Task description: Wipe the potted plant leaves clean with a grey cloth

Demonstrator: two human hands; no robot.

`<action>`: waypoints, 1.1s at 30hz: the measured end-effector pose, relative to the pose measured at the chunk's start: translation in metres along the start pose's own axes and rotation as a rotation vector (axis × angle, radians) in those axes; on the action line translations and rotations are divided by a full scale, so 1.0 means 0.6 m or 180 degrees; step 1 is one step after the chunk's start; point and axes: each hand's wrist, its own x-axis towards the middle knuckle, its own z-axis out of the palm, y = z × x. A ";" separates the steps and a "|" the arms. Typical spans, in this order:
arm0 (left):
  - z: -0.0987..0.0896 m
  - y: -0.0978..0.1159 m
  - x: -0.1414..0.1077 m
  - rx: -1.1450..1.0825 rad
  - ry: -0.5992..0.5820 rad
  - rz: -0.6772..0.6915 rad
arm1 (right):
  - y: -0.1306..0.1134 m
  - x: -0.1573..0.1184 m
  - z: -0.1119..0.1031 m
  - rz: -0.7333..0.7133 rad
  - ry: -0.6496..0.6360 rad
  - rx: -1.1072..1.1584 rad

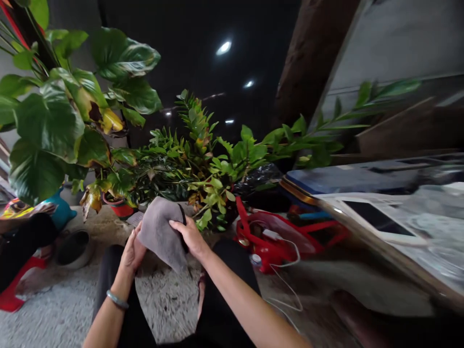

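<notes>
A soft grey cloth item (pixel 162 233) with a dark edge on its right side hangs between my two hands, above my knees. My left hand (pixel 133 251), with a bangle on the wrist, grips its left side. My right hand (pixel 192 237) pinches the upper right part, the thumb lying on top of the fabric. Some fingers of both hands are hidden by the cloth. Its lower corner hangs down over the rough floor (pixel 170 299).
Leafy plants (pixel 195 159) stand in front. At the right are a red bag (pixel 282 237) with a white cable (pixel 299 290) and a table (pixel 362 227) bearing a white-framed device (pixel 380 217). A dark pot (pixel 74 249) and a person's dark-clothed leg (pixel 27 241) are at the left.
</notes>
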 end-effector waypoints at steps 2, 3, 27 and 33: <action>0.014 0.008 -0.017 -0.0026 -0.0100 0.0026 | -0.009 0.028 0.010 0.0068 -0.0151 0.0272; 0.023 0.011 -0.023 0.0058 -0.0101 0.0052 | -0.009 0.042 0.016 0.0145 -0.0265 0.0398; 0.075 0.095 -0.041 0.1023 -0.0379 -0.0079 | 0.055 0.107 0.007 -0.0146 -0.1165 -0.0230; 0.094 0.055 -0.033 0.0802 0.0479 -0.0419 | 0.043 0.103 0.025 -0.1004 -0.1208 -0.0487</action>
